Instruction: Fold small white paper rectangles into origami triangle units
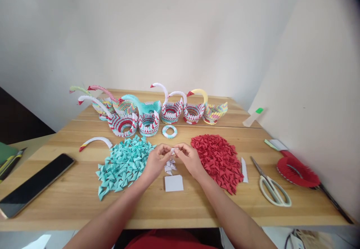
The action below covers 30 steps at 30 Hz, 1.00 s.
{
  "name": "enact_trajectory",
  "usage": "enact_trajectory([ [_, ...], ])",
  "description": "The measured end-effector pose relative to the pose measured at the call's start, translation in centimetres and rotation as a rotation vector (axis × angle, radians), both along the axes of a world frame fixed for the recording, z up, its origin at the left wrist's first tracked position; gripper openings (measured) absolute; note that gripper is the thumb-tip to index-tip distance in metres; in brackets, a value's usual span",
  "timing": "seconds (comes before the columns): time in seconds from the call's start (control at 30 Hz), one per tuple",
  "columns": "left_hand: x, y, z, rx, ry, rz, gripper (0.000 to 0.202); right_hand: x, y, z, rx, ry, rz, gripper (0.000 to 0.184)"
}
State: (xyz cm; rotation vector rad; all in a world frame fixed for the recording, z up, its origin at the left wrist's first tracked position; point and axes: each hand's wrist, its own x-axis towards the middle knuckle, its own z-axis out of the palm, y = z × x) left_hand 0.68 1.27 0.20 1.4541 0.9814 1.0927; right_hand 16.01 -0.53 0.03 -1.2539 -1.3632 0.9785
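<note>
Between the fingertips of my left hand (156, 160) and my right hand (190, 158) is a small piece of white paper (174, 150), pinched from both sides. Its exact fold is partly covered by my fingers. Just below my hands lie several small folded white paper pieces (170, 167). Nearer to me is a stack of white paper rectangles (173, 183). A heap of teal folded paper triangles (126, 164) spreads beside my left hand. Red folded paper triangles (216, 159) are piled to the right of my right hand.
Several folded-paper swans (123, 124) stand at the back, with a paper ring (169, 131) before them. A curved white swan neck (97, 140) and a phone (36, 183) lie left. Scissors (271, 187), a white paper strip (244, 170) and a red paper piece (298, 172) lie right.
</note>
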Motion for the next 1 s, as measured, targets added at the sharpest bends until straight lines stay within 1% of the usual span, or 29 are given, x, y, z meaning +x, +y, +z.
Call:
enact_trajectory([
  [0.13, 0.0, 0.35, -0.38, -0.155, -0.205, -0.027, 0.024, 0.06, 0.1, -0.3, 0.014, 0.04, 0.019, 0.023],
  [0.27, -0.2, 0.37, -0.25, -0.251, -0.296, -0.081, 0.029, 0.08, 0.05, -0.26, 0.041, 0.02, 0.028, 0.022],
  [0.4, -0.24, 0.29, -0.19, -0.257, -0.322, -0.112, 0.032, 0.0, 0.0, -0.04, 0.039, 0.028, 0.021, 0.019],
  [0.53, -0.05, 0.29, -0.36, -0.219, -0.277, -0.108, 0.031, -0.1, 0.02, -0.02, 0.038, 0.057, 0.011, 0.018],
  [0.6, 0.02, 0.28, -0.5, -0.162, -0.221, -0.086, 0.028, -0.11, 0.02, -0.02, 0.036, 0.055, 0.007, 0.018],
  [0.67, -0.01, 0.25, -0.61, -0.066, -0.117, -0.038, 0.023, -0.08, 0.01, 0.01, 0.034, 0.042, 0.001, 0.019],
  [0.77, -0.21, 0.19, -0.63, 0.151, 0.102, 0.062, 0.011, 0.01, -0.01, 0.1, 0.04, 0.005, -0.01, 0.02],
  [0.83, -0.39, 0.16, -0.57, 0.312, 0.207, 0.1, 0.005, 0.05, 0.0, 0.14, 0.043, -0.027, -0.019, 0.021],
  [0.9, -0.54, 0.13, -0.52, 0.441, 0.263, 0.112, 0.004, 0.06, 0.01, 0.17, 0.048, -0.053, -0.025, 0.021],
  [1.0, -0.67, 0.1, -0.52, 0.535, 0.336, 0.118, 0.008, 0.05, -0.01, 0.22, 0.053, -0.061, -0.019, 0.022],
])
